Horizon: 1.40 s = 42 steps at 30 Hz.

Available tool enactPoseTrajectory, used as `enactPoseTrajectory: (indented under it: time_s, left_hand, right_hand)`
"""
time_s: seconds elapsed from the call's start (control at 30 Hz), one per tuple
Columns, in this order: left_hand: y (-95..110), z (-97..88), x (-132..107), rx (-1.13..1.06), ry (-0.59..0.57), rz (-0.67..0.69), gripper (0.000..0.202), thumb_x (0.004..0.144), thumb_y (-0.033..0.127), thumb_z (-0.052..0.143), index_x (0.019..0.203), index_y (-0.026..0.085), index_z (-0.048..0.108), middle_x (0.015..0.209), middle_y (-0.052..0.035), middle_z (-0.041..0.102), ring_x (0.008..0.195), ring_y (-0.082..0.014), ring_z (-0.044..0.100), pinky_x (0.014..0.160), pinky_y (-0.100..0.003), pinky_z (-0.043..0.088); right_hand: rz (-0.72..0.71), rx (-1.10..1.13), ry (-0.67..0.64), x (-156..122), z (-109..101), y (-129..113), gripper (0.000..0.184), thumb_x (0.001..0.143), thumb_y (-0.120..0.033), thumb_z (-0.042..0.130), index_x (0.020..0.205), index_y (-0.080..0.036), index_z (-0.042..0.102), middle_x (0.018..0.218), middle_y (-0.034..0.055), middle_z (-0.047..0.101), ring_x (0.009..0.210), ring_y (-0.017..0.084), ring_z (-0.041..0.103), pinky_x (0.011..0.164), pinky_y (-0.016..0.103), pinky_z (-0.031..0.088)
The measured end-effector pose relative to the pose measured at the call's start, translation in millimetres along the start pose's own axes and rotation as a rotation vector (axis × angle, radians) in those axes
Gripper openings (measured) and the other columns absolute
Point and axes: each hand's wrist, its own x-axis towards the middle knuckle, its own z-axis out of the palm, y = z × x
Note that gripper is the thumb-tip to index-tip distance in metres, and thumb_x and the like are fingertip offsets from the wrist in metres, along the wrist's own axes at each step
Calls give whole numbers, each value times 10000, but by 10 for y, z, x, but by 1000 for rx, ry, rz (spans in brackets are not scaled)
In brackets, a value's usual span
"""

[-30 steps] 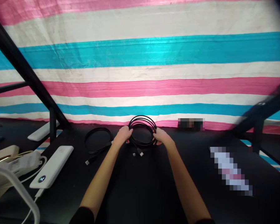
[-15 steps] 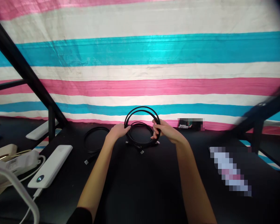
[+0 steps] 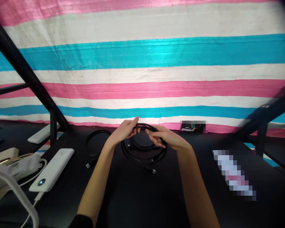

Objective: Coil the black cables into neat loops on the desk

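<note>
A black cable [image 3: 133,161] with a metal-tipped plug hangs in a loose coil between my two hands, just over the dark table. My left hand [image 3: 125,131] grips the coil at its upper left, thumb pointing up. On the upper right, my right hand [image 3: 162,136] has its fingers closed round the same loops. Behind the held coil a second coiled black cable [image 3: 142,147] lies on the table, partly hidden by my hands and the loops. Left of my left wrist rests another coiled black cable [image 3: 91,155], its plug toward me.
A white power bank [image 3: 53,171] with a plugged-in white cable lies at left, near a power strip [image 3: 23,166]. Another white slab [image 3: 41,133] is farther back. Black frame bars [image 3: 30,82] rise on both sides, before a striped sheet [image 3: 142,53]. Blurred-out items lie at right.
The held coil has tipped down from upright, and its lower loops and plug now hang nearer to me. My hands have come closer together at the top of the coil.
</note>
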Motion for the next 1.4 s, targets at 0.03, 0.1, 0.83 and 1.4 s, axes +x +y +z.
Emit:
enactPoseTrajectory:
  time_s: [0.03,0.1,0.83,1.4]
  left_hand:
    - [-6,-5,1,17,-1,-30,564,852,609,354,555,160,522,411,38,361,355,-70,313,392,-207,226]
    - [-9,-13,10,-16,42,-79,555,845,577,408,463,174,410,396,45,321,344,-56,284,384,-205,214]
    - [109,57,58,-857,174,94,443,783,247,577,511,203,229,383,107,154,260,-27,208,294,-171,162]
    - [-276,190,187,-51,-52,-358,274,780,418,428,741,172,541,546,-15,569,443,-165,536,476,-271,426]
  right_hand:
    - [-3,-9,16,-1,-7,0,80,796,-236,507,859,-187,498,537,-67,448,397,51,405,330,136,271]
    - [-11,-19,48,-2,-30,6,90,809,-241,505,877,-185,522,543,-65,453,403,49,409,342,142,270]
    - [-335,870,413,132,-116,-14,121,705,-80,530,795,-157,555,447,-109,282,320,20,194,257,104,144]
    - [-383,995,552,205,-255,135,144,738,-49,484,735,-192,466,426,-116,292,298,28,233,249,97,177]
